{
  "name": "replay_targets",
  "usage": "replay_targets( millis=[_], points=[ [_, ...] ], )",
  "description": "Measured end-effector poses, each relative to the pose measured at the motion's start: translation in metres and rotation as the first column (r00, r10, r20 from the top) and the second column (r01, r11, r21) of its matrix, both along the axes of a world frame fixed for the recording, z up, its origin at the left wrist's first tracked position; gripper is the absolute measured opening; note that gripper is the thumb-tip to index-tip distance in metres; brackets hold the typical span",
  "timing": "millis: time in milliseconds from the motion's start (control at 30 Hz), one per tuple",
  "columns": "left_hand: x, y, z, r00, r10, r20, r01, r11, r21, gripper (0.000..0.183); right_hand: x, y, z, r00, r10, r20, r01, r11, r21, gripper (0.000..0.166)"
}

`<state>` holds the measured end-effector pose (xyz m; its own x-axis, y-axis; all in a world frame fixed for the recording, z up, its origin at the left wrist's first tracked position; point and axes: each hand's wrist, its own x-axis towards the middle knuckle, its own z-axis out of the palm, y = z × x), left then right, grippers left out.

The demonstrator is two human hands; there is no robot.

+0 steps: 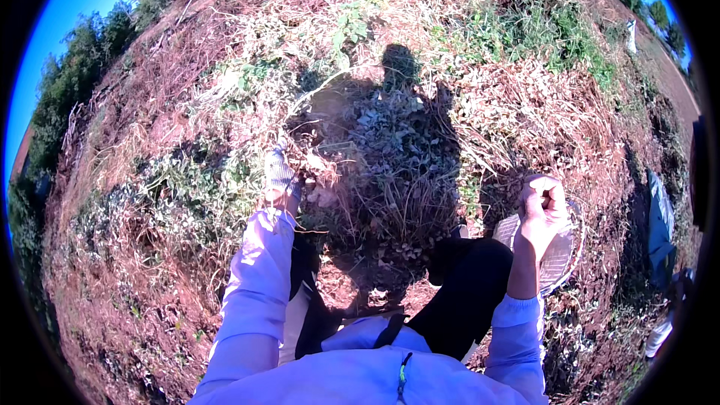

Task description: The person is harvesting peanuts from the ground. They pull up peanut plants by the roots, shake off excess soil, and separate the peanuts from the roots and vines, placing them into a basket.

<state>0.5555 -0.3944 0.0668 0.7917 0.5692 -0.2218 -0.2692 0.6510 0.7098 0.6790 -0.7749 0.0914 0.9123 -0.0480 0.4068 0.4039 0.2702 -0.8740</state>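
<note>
My left hand [281,175], in a grey knitted glove, is shut on an uprooted plant [315,166] with tangled roots and a long pale stem. Soil and small pod-like lumps seem to hang about its roots. To the right, my bare right hand [543,199] has its fingers curled in; whether something is between them cannot be told. It is over a round, pale woven basket [559,261] beside my right knee. Dried plants [394,140] lie heaped in front of me, partly in my shadow.
Green weeds [562,39] grow at the upper right. More cut plants [180,185] lie to the left on reddish soil. A bluish-green sack or sheet [659,225] stands at the far right, with part of another person [664,332] below it. Trees [84,67] line the field's edge.
</note>
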Motion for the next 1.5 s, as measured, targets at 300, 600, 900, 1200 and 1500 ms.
replay_targets(
  millis=[300,600,900,1200,1500],
  points=[
    [0.009,0.0,0.01,0.991,-0.04,0.127,0.05,0.996,-0.073,0.042,0.103,-0.177,-0.191,0.965,-0.232,0.122,0.17,0.2,-0.965,0.047],
    [0.011,-0.004,-0.003,0.983,-0.074,0.168,0.098,0.985,-0.143,0.042,-0.026,0.142,0.018,0.655,0.755,0.028,-0.467,0.434,-0.77,0.038],
    [-0.005,-0.015,0.009,0.967,-0.128,0.221,0.18,0.956,-0.234,0.042,-0.041,0.217,0.003,0.617,0.78,0.105,-0.597,0.551,-0.583,0.043],
    [0.025,0.013,-0.037,0.995,-0.065,0.075,0.068,0.997,-0.032,0.03,-0.053,0.228,-0.013,0.828,0.559,-0.054,-0.535,0.755,-0.379,0.014],
    [0.024,0.009,-0.04,0.999,-0.031,0.013,0.03,0.996,0.079,0.026,-0.051,0.216,-0.012,0.735,0.523,0.43,-0.084,0.7,-0.709,0.03]
  ],
)
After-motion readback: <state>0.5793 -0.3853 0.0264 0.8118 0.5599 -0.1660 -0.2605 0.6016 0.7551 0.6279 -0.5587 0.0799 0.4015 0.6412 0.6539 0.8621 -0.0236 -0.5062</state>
